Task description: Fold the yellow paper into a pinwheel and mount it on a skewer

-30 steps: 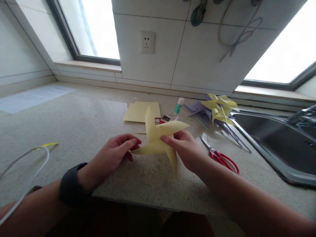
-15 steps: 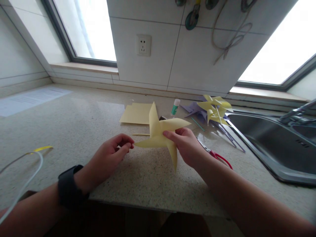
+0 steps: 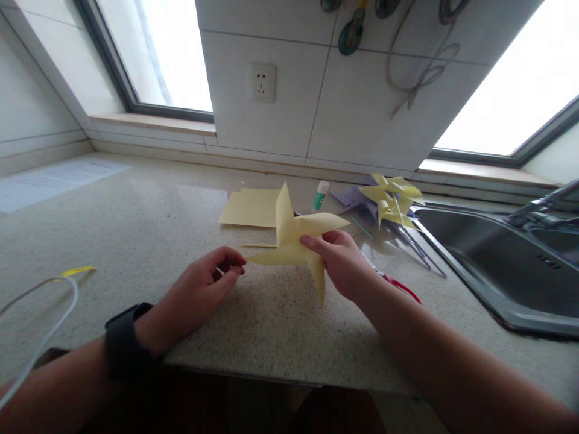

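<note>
Printed sheet (image 3: 63,181): flat on the counter (image 3: 271,325), well apart from both hands.
Cable (image 3: 69,304): loops at the near left, beside a yellow strip (image 3: 79,270); we judge that the left arm could snag it if drawn back.
Left hand (image 3: 203,283): fingers curled at the pinwheel's left tip; we cannot tell whether they grip it. A hard pinch or tug there could crease or tear the tip.
Yellow sheets (image 3: 248,208): lying behind the stick (image 3: 259,246), which is partly hidden by the pinwheel. A careless sweep could roll the stick away.
Pinwheel (image 3: 289,241): four-pointed, yellow, raised between the hands; we see no stick fixed to it. Uneven pressure could flatten its folds.
Glue stick (image 3: 320,196): upright, capped; a bump could topple it.
Right hand (image 3: 339,262): thumb and fingers closed on the pinwheel's right side.
Yellow-and-purple bundle (image 3: 393,202): beside the sink (image 3: 497,259), where a knock could tip it in.
Scissors (image 3: 402,288): partly under the right forearm, which could drag them.
</note>
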### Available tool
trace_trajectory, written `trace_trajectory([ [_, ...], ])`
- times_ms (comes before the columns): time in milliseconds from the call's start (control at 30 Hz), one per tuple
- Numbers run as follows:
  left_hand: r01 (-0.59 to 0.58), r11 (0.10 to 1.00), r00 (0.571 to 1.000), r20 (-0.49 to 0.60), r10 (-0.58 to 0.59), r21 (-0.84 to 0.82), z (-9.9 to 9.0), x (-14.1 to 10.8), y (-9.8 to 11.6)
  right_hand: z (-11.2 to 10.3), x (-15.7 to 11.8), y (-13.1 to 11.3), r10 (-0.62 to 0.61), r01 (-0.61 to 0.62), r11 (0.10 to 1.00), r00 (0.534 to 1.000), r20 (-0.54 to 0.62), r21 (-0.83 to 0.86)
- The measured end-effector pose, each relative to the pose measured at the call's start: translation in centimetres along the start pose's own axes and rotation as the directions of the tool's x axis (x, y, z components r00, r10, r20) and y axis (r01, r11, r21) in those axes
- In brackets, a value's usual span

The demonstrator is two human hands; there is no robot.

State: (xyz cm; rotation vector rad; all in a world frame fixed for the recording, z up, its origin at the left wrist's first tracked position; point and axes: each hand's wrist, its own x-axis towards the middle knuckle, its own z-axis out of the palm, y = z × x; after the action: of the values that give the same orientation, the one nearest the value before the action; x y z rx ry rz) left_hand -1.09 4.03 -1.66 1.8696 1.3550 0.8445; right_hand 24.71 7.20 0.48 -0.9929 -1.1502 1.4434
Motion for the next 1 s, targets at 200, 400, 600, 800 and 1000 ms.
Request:
trace_trajectory([
  [200,0.004,1.000,1.000,0.022,-0.005,0.027,0.1,0.0,0.2,-0.3,0.1,0.1,-0.011,0.011,1.000,1.000,-0.008,0.011],
  [400,0.005,1.000,0.999,0.044,-0.005,0.020,-0.1,-0.1,0.4,-0.2,0.1,0.1,-0.007,0.007,1.000,1.000,-0.030,0.011],
  [600,-0.009,0.996,0.998,0.055,0.004,0.093,-0.1,-0.2,0.8,-0.8,0.6,-0.4,-0.093,0.084,0.991,0.992,-0.087,-0.108],
  [800,-0.064,0.969,0.996,0.073,0.048,0.239,0.2,-0.6,1.1,-2.4,1.6,-0.9,-0.211,0.183,0.971,0.958,-0.194,-0.152],
  [1000,-0.247,0.892,0.968,0.142,0.208,0.378,0.7,-1.0,2.3,-3.3,2.2,-1.4,-0.291,0.250,0.951,0.923,-0.253,-0.183],
])
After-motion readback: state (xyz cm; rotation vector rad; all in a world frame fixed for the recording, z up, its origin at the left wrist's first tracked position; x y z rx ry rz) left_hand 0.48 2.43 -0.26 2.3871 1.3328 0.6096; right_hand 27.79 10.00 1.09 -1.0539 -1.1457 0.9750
